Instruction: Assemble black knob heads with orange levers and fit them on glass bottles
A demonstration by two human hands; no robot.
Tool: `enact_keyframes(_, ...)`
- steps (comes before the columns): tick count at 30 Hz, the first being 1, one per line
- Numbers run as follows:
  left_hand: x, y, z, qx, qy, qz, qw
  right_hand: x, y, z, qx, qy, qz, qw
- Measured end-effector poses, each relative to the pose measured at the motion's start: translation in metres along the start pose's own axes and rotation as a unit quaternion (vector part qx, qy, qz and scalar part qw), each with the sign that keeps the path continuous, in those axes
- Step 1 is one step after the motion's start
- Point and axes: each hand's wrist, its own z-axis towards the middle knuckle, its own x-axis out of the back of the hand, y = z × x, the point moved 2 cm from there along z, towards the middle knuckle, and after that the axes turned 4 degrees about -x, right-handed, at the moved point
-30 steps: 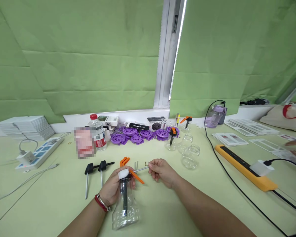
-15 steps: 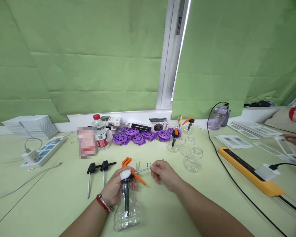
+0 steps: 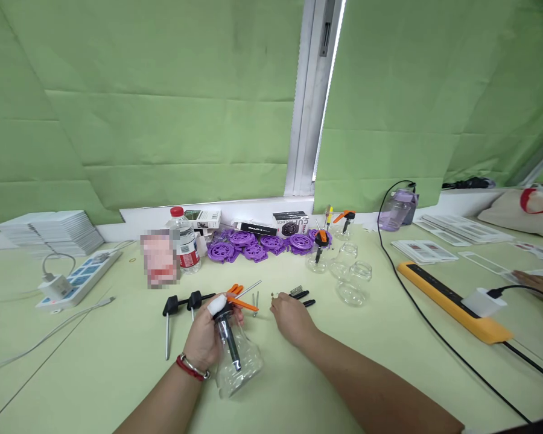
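Left hand [image 3: 207, 337] grips a clear bottle [image 3: 241, 366] by the neck, bandaged finger up by the black pump head [image 3: 221, 314] and orange lever [image 3: 241, 302]. Bottle sits near the table's [image 3: 95, 361] front edge, tilted: long axis runs from the base at lower right up-left to the head. A thin metal rod [image 3: 248, 289] sticks out of the head, pointing up-right.

Right hand [image 3: 288, 314] is palm down on the table, fingers loosely curled, reaching toward small bits [image 3: 275, 295] near a spring [image 3: 295, 291] and black pins [image 3: 304, 298]; can't tell if it has pinched anything.

Risks, as a judgement:
- the rod looks loose; more tilt could let it slide out.
- the small bits may scatter if the fingers sweep across them.
- the grip is high on the neck, so the base could swing into the loose rods [image 3: 255, 299] beside it.
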Motion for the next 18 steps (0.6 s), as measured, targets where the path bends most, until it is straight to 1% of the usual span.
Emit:
enact_keyframes(5, 0.0, -0.001, 0.0, -0.012, -0.011, 0.017, 1.0, 0.001, 0.002, 0.004, -0.026, 0.013, 0.002, 1.0)
enact_keyframes(8, 0.0, -0.001, 0.001, -0.021, -0.015, 0.023, 0.999, 0.005, 0.002, 0.003, -0.034, 0.03, 0.042, 0.998)
enact_keyframes(11, -0.001, -0.001, 0.002, -0.017, 0.0, 0.02, 1.0, 0.016, -0.001, -0.007, -0.021, 0.065, 0.126, 0.99)
enact_keyframes(12, -0.001, 0.0, 0.002, -0.017, 0.01, 0.016, 1.0, 0.019, -0.003, -0.012, -0.013, 0.061, 0.171, 0.983)
enact_keyframes(13, -0.002, 0.0, 0.001, -0.019, 0.022, 0.01, 1.0, 0.021, -0.005, -0.019, -0.005, 0.034, 0.23, 0.972)
enact_keyframes(14, -0.002, 0.001, 0.0, -0.024, 0.036, 0.002, 0.999, 0.022, -0.007, -0.025, -0.004, -0.018, 0.305, 0.952)
enact_keyframes(15, -0.003, 0.002, -0.001, -0.032, 0.052, -0.007, 0.998, 0.021, -0.011, -0.032, -0.012, -0.099, 0.391, 0.915)
enact_keyframes(16, -0.004, 0.003, -0.003, -0.041, 0.069, -0.013, 0.997, 0.02, -0.015, -0.038, -0.021, -0.194, 0.477, 0.857)
enact_keyframes(17, -0.005, 0.004, -0.005, -0.05, 0.083, -0.015, 0.995, 0.019, -0.019, -0.044, -0.029, -0.283, 0.551, 0.784)
enact_keyframes(18, -0.006, 0.004, -0.007, -0.06, 0.094, -0.011, 0.994, 0.019, -0.023, -0.049, -0.036, -0.353, 0.609, 0.709)
